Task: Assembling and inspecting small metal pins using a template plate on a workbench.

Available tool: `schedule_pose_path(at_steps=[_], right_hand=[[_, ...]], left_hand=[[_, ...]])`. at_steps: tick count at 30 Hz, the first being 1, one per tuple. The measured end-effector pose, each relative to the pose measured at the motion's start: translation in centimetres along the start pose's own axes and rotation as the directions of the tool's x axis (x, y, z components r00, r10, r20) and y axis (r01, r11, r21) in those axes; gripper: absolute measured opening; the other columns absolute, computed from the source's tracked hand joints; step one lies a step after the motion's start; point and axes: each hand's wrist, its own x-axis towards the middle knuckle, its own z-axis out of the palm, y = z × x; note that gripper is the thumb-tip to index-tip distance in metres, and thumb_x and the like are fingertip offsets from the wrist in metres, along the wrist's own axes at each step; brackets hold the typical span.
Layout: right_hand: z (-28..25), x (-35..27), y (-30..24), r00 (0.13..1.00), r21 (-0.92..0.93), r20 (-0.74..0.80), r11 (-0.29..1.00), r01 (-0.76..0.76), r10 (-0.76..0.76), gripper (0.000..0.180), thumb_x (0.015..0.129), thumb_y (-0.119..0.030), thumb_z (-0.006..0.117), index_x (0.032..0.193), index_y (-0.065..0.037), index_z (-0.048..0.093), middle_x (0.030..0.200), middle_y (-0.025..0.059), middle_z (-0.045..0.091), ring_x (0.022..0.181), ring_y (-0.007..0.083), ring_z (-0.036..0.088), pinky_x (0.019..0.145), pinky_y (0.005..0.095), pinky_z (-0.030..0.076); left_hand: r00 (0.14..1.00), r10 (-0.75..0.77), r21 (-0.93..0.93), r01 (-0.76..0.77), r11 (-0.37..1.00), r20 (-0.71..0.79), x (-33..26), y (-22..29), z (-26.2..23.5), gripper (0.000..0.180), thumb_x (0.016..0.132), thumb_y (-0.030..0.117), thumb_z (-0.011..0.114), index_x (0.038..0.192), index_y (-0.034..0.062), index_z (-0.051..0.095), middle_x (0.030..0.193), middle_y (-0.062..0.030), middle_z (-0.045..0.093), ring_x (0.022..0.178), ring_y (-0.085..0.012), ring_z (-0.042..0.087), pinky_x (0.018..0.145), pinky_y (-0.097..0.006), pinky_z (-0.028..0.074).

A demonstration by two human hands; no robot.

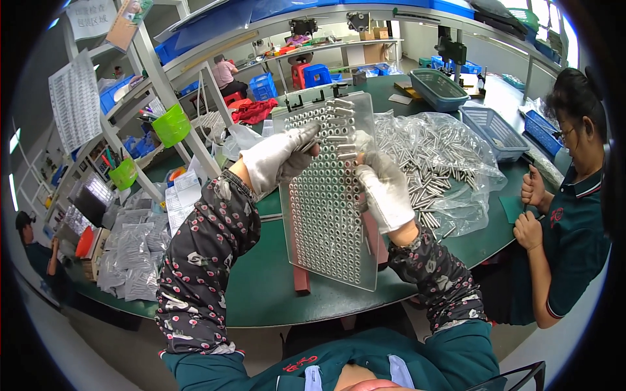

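Both gloved hands work at a clear plastic board (329,215) full of holes that stands tilted on the green surface (261,287). The left hand (277,159) holds a metal pin (310,144) at the board's upper left. The right hand (383,189) holds several pins at its upper right edge. Just right of that hand, a plastic bag of metal pins (440,166) lies open. Farther right sit 2 blue baskets (495,133).
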Motion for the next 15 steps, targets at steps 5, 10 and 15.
schedule_pose_path(at_steps=[5, 10, 15], right_hand=[[0.1, 1.1, -2.3, 0.988, -0.034, 0.089, 0.991, 0.127, -0.124, 0.012, 0.082, -0.011, 0.054, 0.091, -0.004, 0.056, 0.072, 0.0133, 0.06, 0.067, 0.0261, 0.062, 0.06, 0.0313, 0.046], [-0.4, 1.7, -4.1, 0.893, -0.248, 0.189, 0.86, 0.446, -0.408, 0.014, 0.081, -0.005, 0.054, 0.095, -0.003, 0.054, 0.073, 0.0113, 0.059, 0.065, 0.0196, 0.06, 0.057, 0.0292, 0.046], [0.4, 1.7, -5.4, 0.824, -0.392, 0.252, 0.725, 0.567, -0.508, 0.014, 0.079, -0.006, 0.056, 0.093, -0.008, 0.053, 0.075, 0.0131, 0.061, 0.07, 0.0313, 0.061, 0.061, 0.0362, 0.048]], left_hand=[[0.995, 0.041, 0.184, -0.058, 0.981, 0.092, -3.1, 2.9, 1.2, 0.035, 0.09, 0.037, 0.047, 0.078, 0.0054, 0.055, 0.051, 0.0109, 0.026, 0.041, 0.0004, 0.023, 0.037, -0.018, 0.014], [0.999, -0.024, 0.314, 0.033, 0.949, -0.03, -3.6, 3.5, 2.2, 0.029, 0.09, 0.029, 0.047, 0.086, 0.002, 0.056, 0.05, 0.0092, 0.026, 0.039, -0.0014, 0.023, 0.037, -0.018, 0.016], [0.986, -0.095, 0.141, 0.075, 0.987, 0.135, -4.2, 2.6, 1.3, 0.027, 0.091, 0.027, 0.046, 0.083, 0.0026, 0.054, 0.05, 0.0086, 0.027, 0.037, -0.0022, 0.022, 0.034, -0.018, 0.016]])
